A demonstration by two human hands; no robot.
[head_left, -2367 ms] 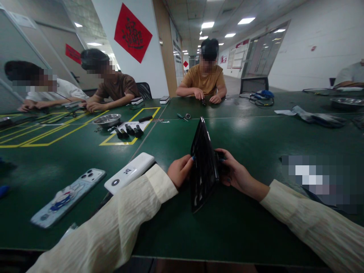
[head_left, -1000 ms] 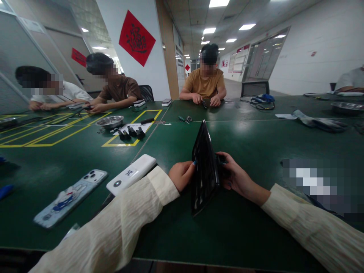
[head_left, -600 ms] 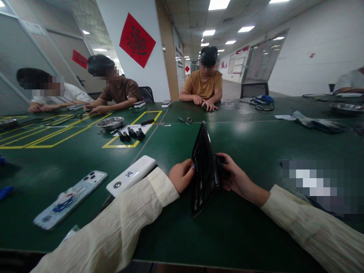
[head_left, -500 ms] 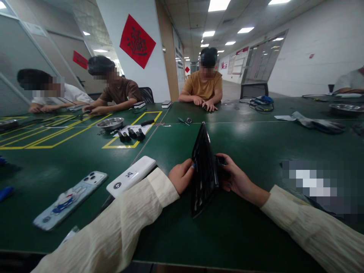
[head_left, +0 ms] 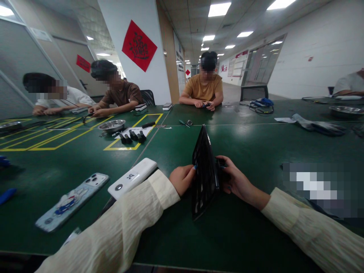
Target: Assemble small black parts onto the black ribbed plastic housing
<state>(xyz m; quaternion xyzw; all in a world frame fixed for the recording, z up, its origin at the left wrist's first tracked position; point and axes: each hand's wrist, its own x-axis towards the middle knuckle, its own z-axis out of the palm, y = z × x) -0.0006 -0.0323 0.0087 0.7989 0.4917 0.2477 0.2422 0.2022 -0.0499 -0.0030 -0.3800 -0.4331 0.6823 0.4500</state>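
Upright on edge between my hands is a thin, glossy black panel [head_left: 203,178], seen almost edge-on above the green table. My left hand [head_left: 182,179] is closed at the panel's left side, thumb and fingertips pressed to its face; those fingers are partly hidden by it. On the other side, my right hand [head_left: 237,180] grips a dark part at the back of the panel, fingers curled round it. What that back part is cannot be made out. Near my left sleeve lies a white device marked 26 [head_left: 132,178].
A phone in a blue cartoon case [head_left: 71,203] lies at left. Farther off are a metal bowl [head_left: 112,125], several black cylindrical parts [head_left: 132,136] and small tools [head_left: 186,123]. Gloves [head_left: 318,124] lie at right. Co-workers sit across the table [head_left: 256,144].
My hands and the black panel stay nearly in place. The view has shifted slightly upward. The person opposite has raised a small dark object from the table.
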